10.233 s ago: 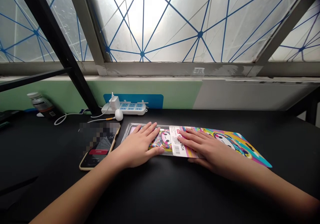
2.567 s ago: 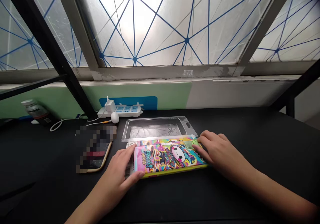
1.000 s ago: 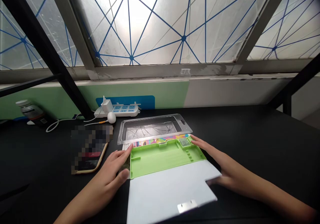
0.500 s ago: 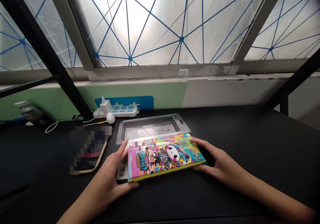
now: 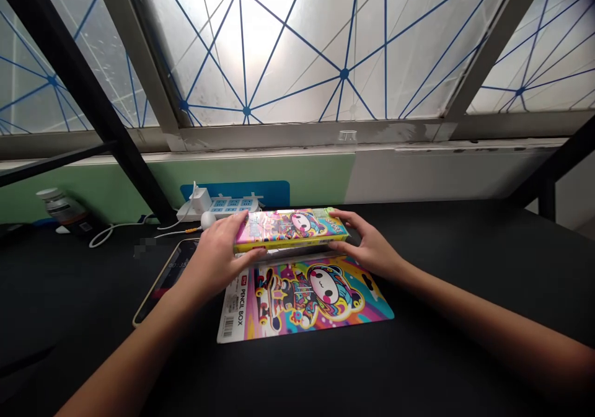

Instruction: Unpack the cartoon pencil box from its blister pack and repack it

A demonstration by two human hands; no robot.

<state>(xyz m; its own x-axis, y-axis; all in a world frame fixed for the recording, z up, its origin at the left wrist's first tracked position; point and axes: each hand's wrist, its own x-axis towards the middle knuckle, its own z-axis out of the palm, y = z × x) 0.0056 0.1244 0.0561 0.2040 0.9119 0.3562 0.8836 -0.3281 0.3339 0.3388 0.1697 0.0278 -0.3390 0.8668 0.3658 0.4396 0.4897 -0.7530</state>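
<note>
A colourful pencil box [image 5: 288, 228] with a cartoon bear-hooded figure and a yellow-green edge is held between my two hands. My left hand [image 5: 218, 250] grips its left end, thumb on the near side and fingers over the far side. Its right end sits between the thumb and fingers of my right hand [image 5: 367, 240]. Below it, a printed card [image 5: 307, 299] marked "PENCIL BOX" lies flat on the black table. The clear plastic tray [image 5: 283, 256] is behind the card, mostly hidden by the box.
A phone [image 5: 167, 280] lies left of the card, partly behind my left forearm. A white power strip [image 5: 232, 205] with a plug and cables stands by the wall. Further left is a dark bottle with a white cap [image 5: 65, 209]. Black frame bars [image 5: 93, 88] slant at both sides.
Both hands have moved the pencil box away from me, from over the card to over the clear tray. The card's printed face is now uncovered. The view has shifted slightly.
</note>
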